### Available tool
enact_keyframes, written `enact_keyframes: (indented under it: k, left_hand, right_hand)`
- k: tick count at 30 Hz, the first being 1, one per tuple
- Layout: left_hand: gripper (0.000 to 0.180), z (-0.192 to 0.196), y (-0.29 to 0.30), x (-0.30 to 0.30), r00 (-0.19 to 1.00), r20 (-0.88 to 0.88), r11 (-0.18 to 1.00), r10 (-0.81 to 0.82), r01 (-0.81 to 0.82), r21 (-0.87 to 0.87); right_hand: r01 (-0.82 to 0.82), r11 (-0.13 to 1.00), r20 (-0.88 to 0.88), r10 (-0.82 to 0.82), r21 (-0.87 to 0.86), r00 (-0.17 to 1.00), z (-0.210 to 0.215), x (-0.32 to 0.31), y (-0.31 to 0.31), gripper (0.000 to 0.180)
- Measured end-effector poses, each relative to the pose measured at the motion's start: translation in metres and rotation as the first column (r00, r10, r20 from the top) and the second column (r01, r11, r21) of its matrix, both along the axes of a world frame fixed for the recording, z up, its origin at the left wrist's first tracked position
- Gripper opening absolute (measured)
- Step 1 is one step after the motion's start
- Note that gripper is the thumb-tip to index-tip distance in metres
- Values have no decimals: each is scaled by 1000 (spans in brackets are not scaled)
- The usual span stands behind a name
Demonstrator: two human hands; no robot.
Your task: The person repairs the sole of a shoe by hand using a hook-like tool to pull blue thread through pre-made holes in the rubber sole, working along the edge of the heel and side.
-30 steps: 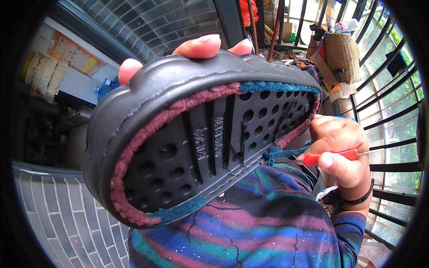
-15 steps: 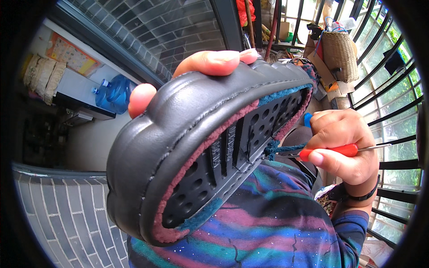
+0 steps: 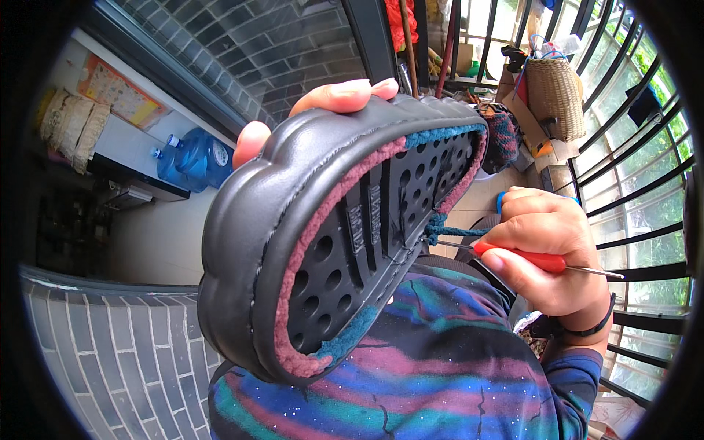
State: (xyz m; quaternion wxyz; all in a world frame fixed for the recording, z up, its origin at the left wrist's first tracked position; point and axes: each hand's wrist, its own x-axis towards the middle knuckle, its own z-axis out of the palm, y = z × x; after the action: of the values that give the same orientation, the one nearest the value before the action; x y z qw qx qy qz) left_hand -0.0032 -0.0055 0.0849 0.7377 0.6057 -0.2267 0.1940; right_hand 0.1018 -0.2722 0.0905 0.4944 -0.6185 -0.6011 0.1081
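My left hand (image 3: 331, 97) is closed over the upper edge of a thick black slipper sole (image 3: 242, 242), its fingertips showing and its palm hidden behind. Dark pink and teal yarn stitching (image 3: 352, 328) runs around the inner rim, facing me. My right hand (image 3: 539, 246) grips a crochet hook (image 3: 524, 258) by its red handle; thin metal shafts stick out at both ends. The inner shaft reaches the sole's right edge, where its tip is lost among teal loops. From there a teal yarn strand (image 3: 466, 232) stretches to the right hand's fingers.
A dark red and teal knitted piece (image 3: 501, 139) shows beyond the sole's far end. Woven basket (image 3: 555, 99) and cardboard stand at the far right, beside barred windows (image 3: 623, 176). Blue water bottles (image 3: 198, 158) are at left, above a brick wall (image 3: 117, 352).
The sole has shifted slightly, its near end moving right and up and its far end left. My right hand and the hook have moved a little left and down.
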Motion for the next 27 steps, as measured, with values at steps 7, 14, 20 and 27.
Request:
enact_keyframes:
  k: [7,14,20,27]
  left_hand:
    - [67,2,10,5,1000,5,1000,15,-15,10]
    - [70,5,17,2,998,7,997,67,-67,31]
    - [74,-5,14,0,998,7,997,60,-61,54]
    - [78,-16,4,-6,993,-5,984,115,-114,137]
  right_hand:
    - [-99,992,315,69,78,947,0,5,2,21]
    - [-107,871,672,-287,480,683,-29,-6,16,23]
    - [143,867,732,-483,478,481,-21,-17,19,25]
    - [431,883,765,-406,187,500,6,-12,21,45]
